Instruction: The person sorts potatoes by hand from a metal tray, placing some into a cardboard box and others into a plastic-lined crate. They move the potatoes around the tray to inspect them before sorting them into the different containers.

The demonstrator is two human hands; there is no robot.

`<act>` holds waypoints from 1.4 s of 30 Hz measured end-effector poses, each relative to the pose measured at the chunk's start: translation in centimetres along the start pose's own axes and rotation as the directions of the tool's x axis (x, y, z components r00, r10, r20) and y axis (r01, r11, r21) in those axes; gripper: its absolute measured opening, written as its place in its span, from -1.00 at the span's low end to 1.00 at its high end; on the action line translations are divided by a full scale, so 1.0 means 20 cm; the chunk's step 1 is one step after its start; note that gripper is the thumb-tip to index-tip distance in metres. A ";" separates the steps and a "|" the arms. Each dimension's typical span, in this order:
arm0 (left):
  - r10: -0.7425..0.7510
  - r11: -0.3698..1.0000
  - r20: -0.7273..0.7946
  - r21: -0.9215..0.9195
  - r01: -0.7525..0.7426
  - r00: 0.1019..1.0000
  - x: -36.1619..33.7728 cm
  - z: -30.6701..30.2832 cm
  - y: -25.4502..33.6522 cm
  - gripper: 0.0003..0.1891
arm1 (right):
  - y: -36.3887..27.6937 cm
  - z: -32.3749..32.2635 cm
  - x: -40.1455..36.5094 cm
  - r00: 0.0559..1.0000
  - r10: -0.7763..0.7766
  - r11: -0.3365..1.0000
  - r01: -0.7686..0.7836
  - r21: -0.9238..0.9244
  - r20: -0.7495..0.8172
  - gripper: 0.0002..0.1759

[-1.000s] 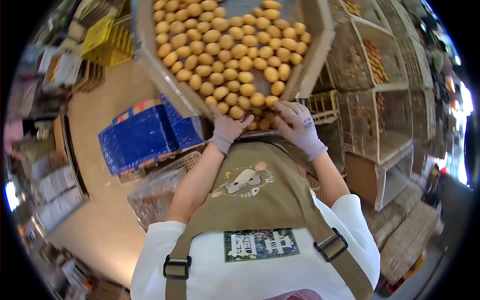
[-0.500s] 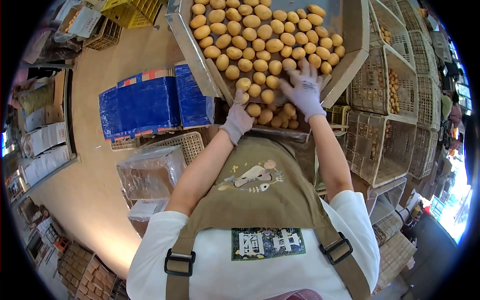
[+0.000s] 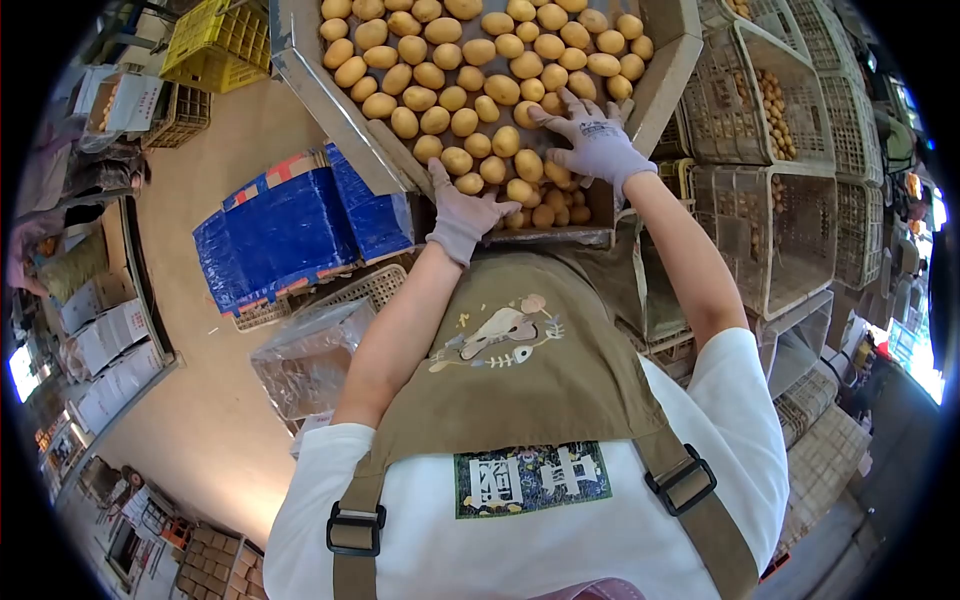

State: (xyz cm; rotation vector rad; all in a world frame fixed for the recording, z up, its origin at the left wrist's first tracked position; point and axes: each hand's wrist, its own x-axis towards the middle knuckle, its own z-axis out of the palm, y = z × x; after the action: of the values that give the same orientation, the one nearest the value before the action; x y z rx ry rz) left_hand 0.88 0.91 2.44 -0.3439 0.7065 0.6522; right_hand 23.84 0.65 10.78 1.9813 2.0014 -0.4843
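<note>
Small yellow potatoes (image 3: 428, 75) lie spread over a sloping tray (image 3: 655, 82) with raised sides. At its narrow lower mouth, my gloved left hand (image 3: 466, 212) is held with fingers apart, touching potatoes near the left corner. My right hand (image 3: 598, 143), also gloved, reaches over the right side with fingers spread against several potatoes. Neither hand is closed around one. Below the mouth, more potatoes (image 3: 546, 214) sit in a box against my apron; my hands and the tray lip hide part of it.
Stacked plastic crates (image 3: 745, 215), some holding potatoes, stand close on my right. A blue-wrapped carton (image 3: 275, 235) and a plastic-covered box (image 3: 318, 358) are on the left. Farther off, a yellow crate (image 3: 215, 45) rests on the floor.
The whole view has shifted, with the tray now higher and farther left. My right hand's fingers have spread over different potatoes; potatoes near the mouth have moved together toward the box.
</note>
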 end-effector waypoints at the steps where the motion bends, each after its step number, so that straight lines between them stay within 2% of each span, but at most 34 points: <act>1: -0.010 1.000 -0.024 -0.011 0.010 1.000 -0.01 0.03 0.00 -0.18 | -0.01 0.00 -0.01 1.000 -0.003 1.000 0.003 0.002 -0.007 -0.23; 5: 0.007 0.999 -0.054 0.032 -0.005 0.999 -0.01 0.03 -0.01 -0.18 | 0.00 -0.03 0.00 1.000 -0.002 0.996 0.002 0.087 0.007 -0.29; 6: 0.018 0.999 -0.080 0.052 -0.014 0.997 0.01 0.02 -0.01 -0.19 | 0.05 -0.01 0.07 1.000 0.006 0.958 -0.009 0.287 0.013 -0.31; 9: 0.003 0.995 -0.038 0.100 0.001 0.999 0.02 -0.02 -0.02 -0.23 | -0.08 0.02 0.09 0.927 0.201 0.967 -0.138 0.213 -0.315 -0.33; 11: 0.048 0.890 0.185 0.437 -0.126 0.982 0.21 -0.32 0.01 -0.26 | -0.23 0.07 0.00 0.995 0.064 0.997 -0.060 0.050 -0.079 -0.31; 13: 0.075 0.700 0.188 0.689 -0.186 0.979 0.25 -0.41 0.01 -0.28 | -0.20 0.13 -0.04 0.999 0.001 0.997 0.003 0.071 -0.048 -0.30; 14: 0.089 0.579 0.189 0.789 -0.205 0.978 0.28 -0.46 0.00 -0.28 | -0.15 0.15 -0.04 0.996 -0.037 0.994 0.046 0.103 -0.086 -0.34; 15: 0.057 0.877 0.146 0.466 -0.119 0.988 0.20 -0.37 -0.01 -0.27 | -0.11 0.15 0.00 0.990 -0.016 0.979 0.044 0.201 -0.137 -0.42; 17: 0.067 0.949 0.048 0.304 -0.078 0.997 0.08 -0.19 -0.02 -0.21 | -0.04 0.18 0.07 0.871 0.141 0.918 0.063 0.392 -0.470 -0.49; 18: 0.064 0.974 -0.001 0.218 -0.062 0.998 0.05 -0.13 -0.03 -0.18 | -0.07 0.08 0.05 0.752 -0.023 1.000 0.007 -0.027 -0.659 -0.57; 21: 0.013 0.998 -0.043 0.066 -0.010 0.999 0.01 -0.03 -0.02 -0.09 | 0.01 0.02 0.16 0.950 0.068 0.967 0.012 0.253 -0.304 -0.66; 22: -0.004 1.000 -0.054 0.011 0.004 0.999 0.01 0.00 -0.02 -0.06 | 0.02 0.00 0.23 0.899 0.168 0.920 0.005 0.392 -0.404 -0.71; 23: -0.002 1.000 -0.026 -0.029 0.001 1.000 0.02 0.01 -0.03 -0.06 | -0.03 -0.12 0.27 0.911 0.202 0.916 -0.045 0.399 -0.359 -0.62; 25: 0.003 0.995 0.025 -0.102 -0.001 1.000 0.05 0.00 -0.05 -0.07 | -0.01 -0.09 0.44 0.928 0.193 0.944 -0.086 0.320 -0.319 -0.51; 26: 0.018 0.996 0.011 -0.091 -0.017 1.000 0.04 0.01 -0.05 -0.08 | -0.07 -0.15 0.47 0.954 0.242 0.952 -0.199 0.234 -0.174 -0.42; 29: -0.014 0.991 0.013 -0.130 0.015 1.000 0.03 0.02 -0.04 -0.08 | -0.09 -0.22 0.51 0.944 0.310 0.915 -0.265 0.306 -0.110 -0.43; 30: -0.013 0.989 0.005 -0.146 0.014 1.000 0.03 0.01 -0.03 -0.07 | -0.05 -0.16 0.49 0.939 0.250 0.898 -0.134 0.419 -0.236 -0.46; 31: -0.016 0.988 -0.004 -0.157 0.016 1.000 0.03 0.00 -0.03 -0.07 | 0.01 -0.11 0.45 0.917 0.194 0.880 -0.006 0.475 -0.348 -0.48; 32: -0.020 0.985 -0.010 -0.171 0.018 1.000 0.03 0.00 -0.03 -0.07 | 0.02 -0.16 0.33 0.875 0.148 0.901 0.073 0.428 -0.461 -0.54; 33: -0.022 0.981 -0.016 -0.191 0.019 1.000 0.04 0.00 -0.03 -0.06 | 0.07 -0.22 0.21 0.764 0.005 0.920 0.249 0.302 -0.645 -0.57; 34: -0.052 0.972 0.107 -0.223 0.075 0.993 0.05 -0.04 -0.02 -0.05 | 0.22 -0.24 0.12 0.686 -0.074 0.958 0.251 0.140 -0.724 -0.56; 35: -0.031 0.979 0.095 -0.197 0.049 0.995 0.06 -0.02 -0.02 -0.04 | 0.47 -0.18 0.08 0.670 0.101 0.982 0.050 0.180 -0.735 -0.53; 36: -0.016 0.986 0.076 -0.163 0.028 0.997 0.06 -0.02 -0.03 -0.03 | 0.60 -0.20 0.02 0.505 0.352 0.916 -0.360 0.178 -0.788 -0.54; 37: -0.002 0.992 0.056 -0.123 0.008 0.998 0.05 -0.02 -0.04 -0.03 | 0.66 -0.22 -0.02 0.242 0.511 0.678 -0.704 0.213 -0.825 -0.55; 38: 0.001 0.992 0.028 -0.123 0.003 1.000 0.05 0.01 -0.05 0.00 | 0.62 -0.27 0.04 0.375 0.429 0.848 -0.481 0.223 -0.822 -0.55; 39: -0.006 0.990 0.034 -0.144 0.011 0.999 0.06 0.03 -0.05 0.01 | 0.52 -0.35 0.15 0.476 0.310 0.948 -0.218 0.231 -0.823 -0.56; 40: -0.023 0.988 0.033 -0.154 0.028 0.999 0.07 0.04 -0.06 0.01 | 0.41 -0.40 0.21 0.540 0.181 0.968 0.052 0.247 -0.822 -0.56; 41: -0.034 0.985 0.034 -0.171 0.039 0.999 0.07 0.04 -0.06 0.02 | 0.25 -0.42 0.28 0.720 0.168 0.940 0.088 0.329 -0.674 -0.55; 42: -0.041 0.987 0.050 -0.156 0.048 0.998 0.08 0.03 -0.06 0.03 | 0.18 -0.38 0.45 0.744 0.033 0.964 0.154 0.219 -0.667 -0.56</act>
State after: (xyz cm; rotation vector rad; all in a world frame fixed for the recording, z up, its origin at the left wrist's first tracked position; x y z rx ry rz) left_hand 2.88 0.91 1.88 -0.4872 0.6024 0.6735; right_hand 27.62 12.02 13.78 2.5194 2.5256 -0.0216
